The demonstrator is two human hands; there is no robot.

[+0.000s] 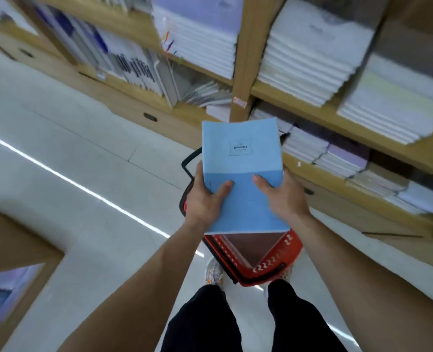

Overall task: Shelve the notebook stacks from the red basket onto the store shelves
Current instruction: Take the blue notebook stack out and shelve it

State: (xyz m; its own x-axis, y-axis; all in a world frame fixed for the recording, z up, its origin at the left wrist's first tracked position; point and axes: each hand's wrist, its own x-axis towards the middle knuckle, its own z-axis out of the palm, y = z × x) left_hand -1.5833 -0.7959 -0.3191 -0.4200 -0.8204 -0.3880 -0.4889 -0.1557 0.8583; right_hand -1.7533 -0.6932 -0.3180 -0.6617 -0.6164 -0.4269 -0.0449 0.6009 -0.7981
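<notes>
I hold a thick stack of blue notebooks (240, 174) in both hands above the red basket (273, 262). The top cover carries a small label reading ENTHUSIASM. My left hand (205, 199) grips the stack's left side with the thumb on its near face. My right hand (281, 196) grips the right side, thumb also on the near face. The basket stands on the floor between my feet and the shelves, with a brown-covered stack (251, 246) showing inside it. The stack hides most of the basket.
Wooden store shelves (240, 72) run along the right and top, filled with white, lilac and grey notebook stacks (312, 54). Low drawers (149, 116) sit under the shelves. A pale tiled floor (70, 161) lies to the left. Another wooden display (14, 250) is at lower left.
</notes>
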